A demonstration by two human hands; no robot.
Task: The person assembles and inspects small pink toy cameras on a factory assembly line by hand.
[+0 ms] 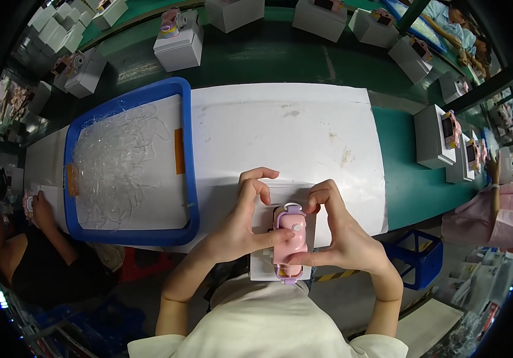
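Note:
A pink toy camera (297, 237) with lilac loops at both ends lies over a white box (262, 271) at the table's near edge, in front of my body. From the left, my left hand (243, 225) reaches in with its thumb pressed on the toy's side and its index finger bent above the box. My right hand (340, 232) comes from the other side, its thumb across the toy's lower part and its curled fingers near the upper end. The toy partly hides the box, and some fingertips are out of sight.
On the left stands a blue tray (192, 179) of clear plastic strands (116, 161). A white sheet (280, 119) covers the table. White boxes topped with pink toys (179, 48) line the green belt (256, 53). A blue stool (414, 259) is at right; co-workers sit on both sides.

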